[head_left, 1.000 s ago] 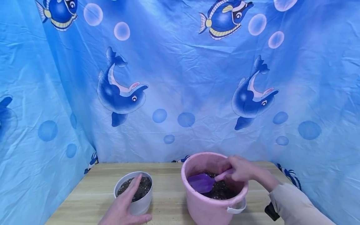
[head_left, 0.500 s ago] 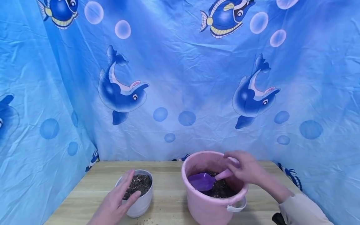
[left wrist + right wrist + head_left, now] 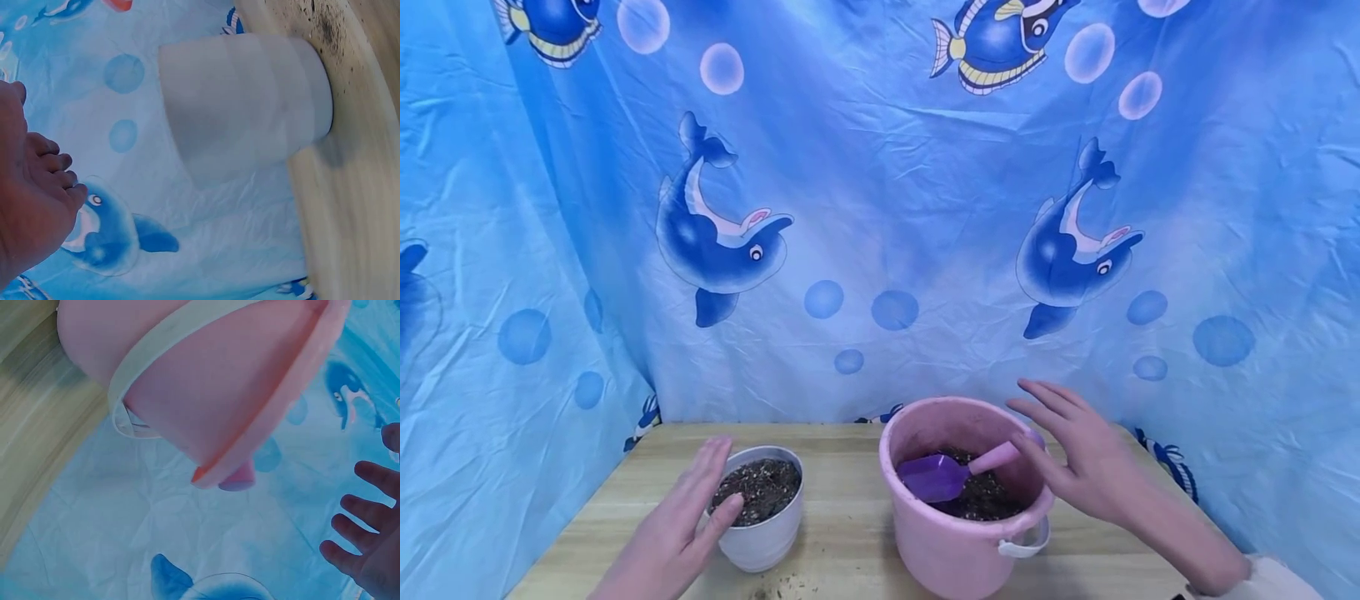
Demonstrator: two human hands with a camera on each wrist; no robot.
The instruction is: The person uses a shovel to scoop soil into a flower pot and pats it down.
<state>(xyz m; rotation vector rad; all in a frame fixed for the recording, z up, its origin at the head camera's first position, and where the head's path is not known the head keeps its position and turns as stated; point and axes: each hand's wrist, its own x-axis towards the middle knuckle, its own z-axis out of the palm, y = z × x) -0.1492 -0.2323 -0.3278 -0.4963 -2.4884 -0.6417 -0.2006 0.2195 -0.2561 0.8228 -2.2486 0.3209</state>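
Observation:
A white flowerpot (image 3: 763,543) filled with dark soil stands upright on the left of the table. My left hand (image 3: 673,529), fingers extended, is beside it at the near left; in the left wrist view a gap separates the hand (image 3: 40,194) from the pot (image 3: 244,103). To the right stands a pink bucket (image 3: 951,554) with soil inside. A purple garden scoop (image 3: 934,477) lies in it, its pink handle leaning towards the right rim. My right hand (image 3: 1097,467) is spread near that rim, holding nothing; the right wrist view shows the fingers apart from the bucket (image 3: 212,387).
Both containers stand on a wooden table (image 3: 842,475). Crumbs of spilled soil (image 3: 778,586) lie in front of the flowerpot. A white bail handle (image 3: 1026,547) hangs on the bucket's near right side. A blue curtain (image 3: 880,208) printed with dolphins surrounds the table at the back and sides.
My right hand has let go of the scoop and moved up and right, its fingers spreading. My left hand has drawn back to the left from over the flowerpot. The scoop stays in the bucket.

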